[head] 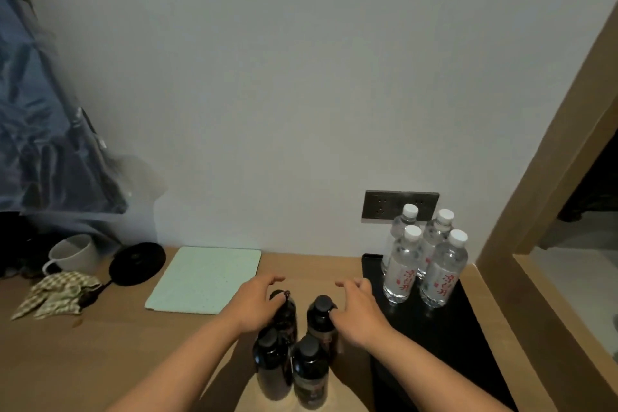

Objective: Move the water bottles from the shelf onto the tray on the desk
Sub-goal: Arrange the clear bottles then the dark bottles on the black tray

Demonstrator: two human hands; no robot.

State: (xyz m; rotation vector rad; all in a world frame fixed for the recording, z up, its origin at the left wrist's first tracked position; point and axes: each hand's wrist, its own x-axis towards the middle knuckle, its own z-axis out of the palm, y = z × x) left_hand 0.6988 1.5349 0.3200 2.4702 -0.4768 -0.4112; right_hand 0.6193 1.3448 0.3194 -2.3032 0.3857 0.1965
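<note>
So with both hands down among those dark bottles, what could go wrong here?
1. The four dark bottles stand tightly bunched; the left hand or right hand could knock one into its neighbours.
2. The clear water bottles crowd the far end of the black tray, close to the right hand, and could topple.

Two bare forearms coming up from the bottom edge of the frame, no sleeves anywhere along them. Left hand and right hand near lower centre, both bare: no gloves, no rings, no watch or band showing at either wrist. Nothing more of the body in view.
</note>
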